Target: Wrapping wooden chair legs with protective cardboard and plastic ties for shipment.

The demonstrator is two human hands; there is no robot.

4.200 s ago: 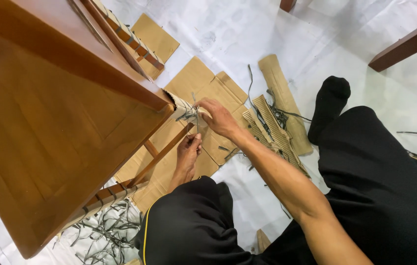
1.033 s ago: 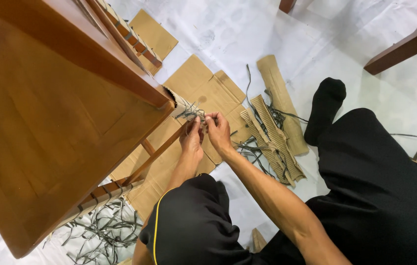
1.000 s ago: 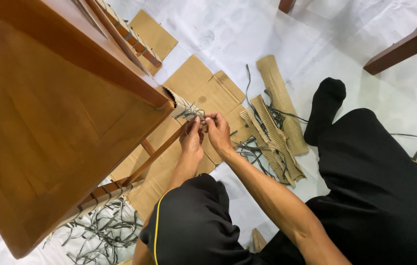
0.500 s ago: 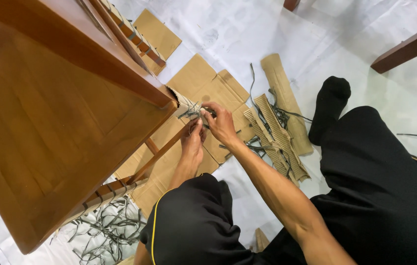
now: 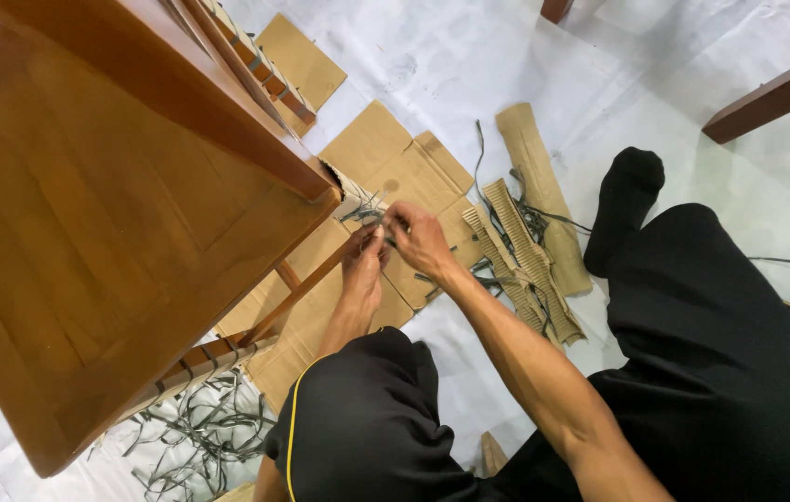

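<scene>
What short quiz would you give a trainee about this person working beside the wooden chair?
1. True or false: both hands meet at the grey strap strands by the brown wooden chair leg.
2. What lies under the work? A flattened brown cardboard, B blue carpet, C grass.
3. What covers the outstretched foot?

Key
1. True: left hand and right hand pinch there.
2. A.
3. A black sock.
</scene>
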